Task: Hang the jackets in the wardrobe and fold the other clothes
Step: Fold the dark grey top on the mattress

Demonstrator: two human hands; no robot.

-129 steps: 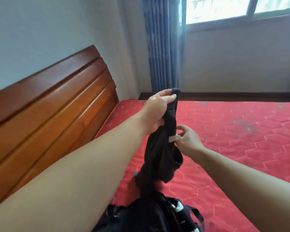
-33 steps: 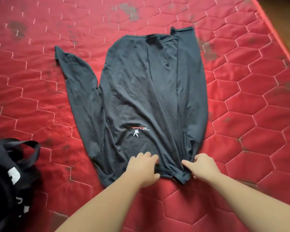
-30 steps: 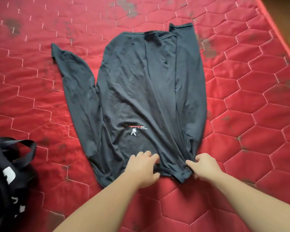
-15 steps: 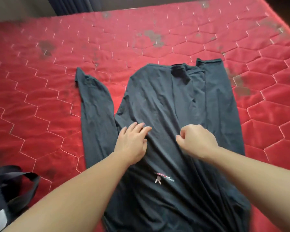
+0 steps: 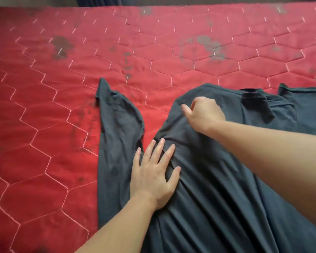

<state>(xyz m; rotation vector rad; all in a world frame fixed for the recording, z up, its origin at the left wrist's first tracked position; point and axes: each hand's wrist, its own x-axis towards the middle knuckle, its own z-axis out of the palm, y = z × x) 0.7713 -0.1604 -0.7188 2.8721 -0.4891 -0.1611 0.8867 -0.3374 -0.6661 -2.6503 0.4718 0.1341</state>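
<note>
The left hand lies flat, fingers straight and spread, pressing on the cloth where the loose sleeve meets the body of the garment. Under and all around it spreads the red quilted mattress of the bed, stitched in pale hexagons and marked with dark stains. On the mattress lies the dark grey long-sleeved cotton shirt, its hem out of sight toward the person and its black collar band at the far end, so its long axis runs away from the left hand and a little to the right. The body of the shirt is creased in long folds running the same way.

The right hand is beyond the left hand and to its right, on the shirt's near shoulder. Its fingers are curled, knuckles up, and they seem to pinch a bit of cloth, though the grip itself is hidden under the hand.

The loose left sleeve lies just to the left of the left hand, stretched along the same axis as the shirt and parted from the body by a wedge of bare mattress. The other sleeve appears already turned over the body at the far right.

The next fold likely turns on that loose sleeve: it lies beside the left hand, which is the nearer one to carry it across.
</note>
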